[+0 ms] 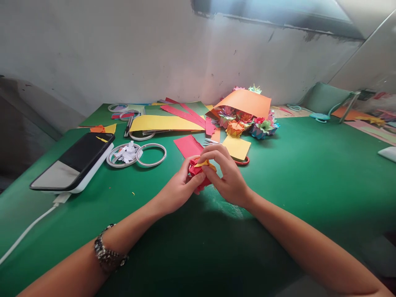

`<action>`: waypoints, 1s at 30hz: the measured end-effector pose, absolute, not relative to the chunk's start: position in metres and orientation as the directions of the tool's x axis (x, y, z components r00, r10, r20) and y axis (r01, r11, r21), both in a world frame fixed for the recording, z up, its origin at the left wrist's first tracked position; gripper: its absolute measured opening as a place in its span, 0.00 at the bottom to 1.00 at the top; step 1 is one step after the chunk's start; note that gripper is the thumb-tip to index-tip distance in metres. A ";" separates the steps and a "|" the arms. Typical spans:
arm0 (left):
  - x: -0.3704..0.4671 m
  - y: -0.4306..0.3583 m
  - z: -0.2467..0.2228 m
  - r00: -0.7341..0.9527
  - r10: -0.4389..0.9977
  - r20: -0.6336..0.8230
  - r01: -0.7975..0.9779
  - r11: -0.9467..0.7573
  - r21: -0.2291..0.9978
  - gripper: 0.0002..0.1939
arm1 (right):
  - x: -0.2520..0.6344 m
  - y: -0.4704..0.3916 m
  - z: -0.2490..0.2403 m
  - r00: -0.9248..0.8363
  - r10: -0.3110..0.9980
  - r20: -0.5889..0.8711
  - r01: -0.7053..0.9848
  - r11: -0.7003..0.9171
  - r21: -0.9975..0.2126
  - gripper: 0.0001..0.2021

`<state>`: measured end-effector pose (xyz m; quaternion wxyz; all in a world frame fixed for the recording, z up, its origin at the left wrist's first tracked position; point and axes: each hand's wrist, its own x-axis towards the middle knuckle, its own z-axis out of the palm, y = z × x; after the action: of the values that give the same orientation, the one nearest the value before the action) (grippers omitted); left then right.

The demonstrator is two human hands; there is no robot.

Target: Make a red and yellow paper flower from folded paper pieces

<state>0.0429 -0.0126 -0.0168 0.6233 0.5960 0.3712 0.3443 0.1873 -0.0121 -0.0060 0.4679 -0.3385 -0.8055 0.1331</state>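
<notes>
Two hands meet on a small red paper piece [194,168] at the centre of the frame.
A phone [74,161] lies at the left, then a white ring [150,166]; the left hand's [177,187] grip is clamped on the red paper piece, and the right hand's [227,177] grip looks pinched on yellow paper [206,163] atop it; paper flowers [235,128] stand right of upper centre. The step in hand seems to be fitting or shaping the yellow paper, which calls for a steady left hold and light right fingertip pressure next.

A dark-screened phone [81,156] (white cable [29,229] at its near end) lies before a pale wall [123,49].
</notes>
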 end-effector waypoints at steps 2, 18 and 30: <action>0.043 -0.012 -0.018 0.463 0.884 -0.056 -0.005 0.067 0.998 0.21 | 0.189 -0.013 -0.006 -0.319 0.677 0.663 0.376 0.733 -0.567 0.06; 0.052 -0.012 -0.021 0.369 0.926 -0.084 -0.246 0.184 0.952 0.22 | 0.187 -0.014 -0.008 -0.511 0.702 0.496 0.416 0.707 -0.572 0.22; 0.054 -0.013 -0.019 0.385 0.904 -0.183 -0.276 0.302 0.912 0.24 | 0.190 -0.014 -0.006 -0.520 0.705 0.482 0.385 0.698 -0.604 0.23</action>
<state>0.0536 -0.0126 -0.0191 0.7165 0.4234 0.3710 0.4119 0.1904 -0.0138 -0.0056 0.3685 -0.3227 -0.8444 0.2169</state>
